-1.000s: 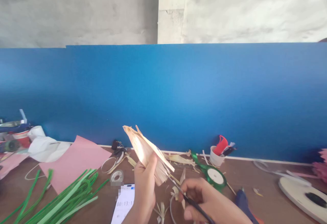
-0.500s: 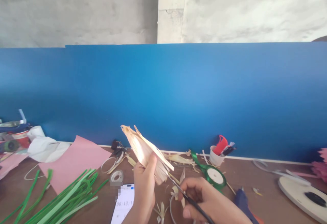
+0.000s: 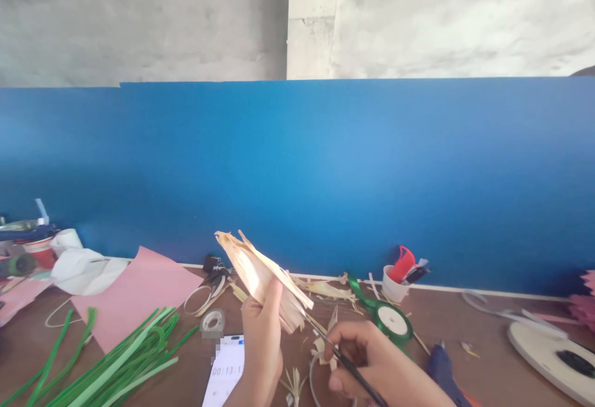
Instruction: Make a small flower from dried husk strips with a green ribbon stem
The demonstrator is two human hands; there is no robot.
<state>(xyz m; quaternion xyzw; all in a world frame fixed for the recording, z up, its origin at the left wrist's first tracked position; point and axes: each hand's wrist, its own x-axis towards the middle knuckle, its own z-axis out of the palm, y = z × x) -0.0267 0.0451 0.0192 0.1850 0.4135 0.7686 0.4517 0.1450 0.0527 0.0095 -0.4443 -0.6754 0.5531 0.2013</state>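
Head camera view: the left hand (image 3: 263,354) grips a pale dried husk (image 3: 260,271), held up above the brown worktop (image 3: 465,339). The right hand (image 3: 379,367), just beside and lower, clasps a thin dark tool (image 3: 348,365) whose tip meets the husk's fringed lower edge. A white cup (image 3: 389,290) holds red and black items. A blue panel (image 3: 325,171) stands behind, with a grey wall (image 3: 139,17) above.

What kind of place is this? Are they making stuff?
Most likely a craft table: the left hand holds a dried husk, the right hand a dark tool, with a ribbon spool, glue gun and pink paper nearby.
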